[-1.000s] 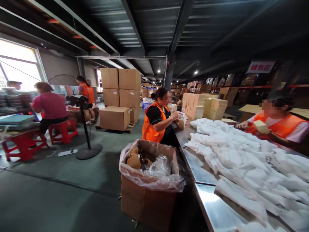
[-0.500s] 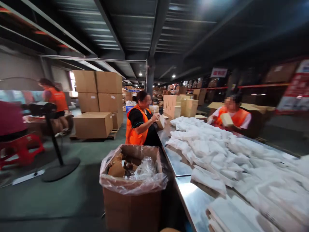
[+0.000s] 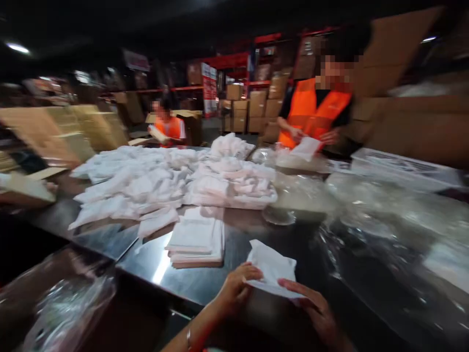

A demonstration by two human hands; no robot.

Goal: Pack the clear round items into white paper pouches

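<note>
My left hand (image 3: 234, 287) grips the left edge of a white folded cloth-like piece (image 3: 273, 264), thumb below and fingers on top. On its near right edge my right hand (image 3: 313, 305) is closed, fingers over the upper side. The piece is held just over the near part of the metal table (image 3: 146, 264). A neat stack of similar white folded pieces (image 3: 194, 234) lies to the left of my hands. Behind that stack spreads a large loose heap of white pieces (image 3: 135, 178). Blur hides the fine detail of the material.
Clear plastic bags (image 3: 395, 210) cover the table's right side, near a white plastic crate (image 3: 403, 168). Across the table a person in an orange vest (image 3: 315, 110) handles a white piece; another person (image 3: 168, 127) is farther left. A plastic-lined carton (image 3: 88, 303) stands lower left.
My view has swung right and down from the aisle to the table. Both my hands, unseen before, now show with a white piece between them.
</note>
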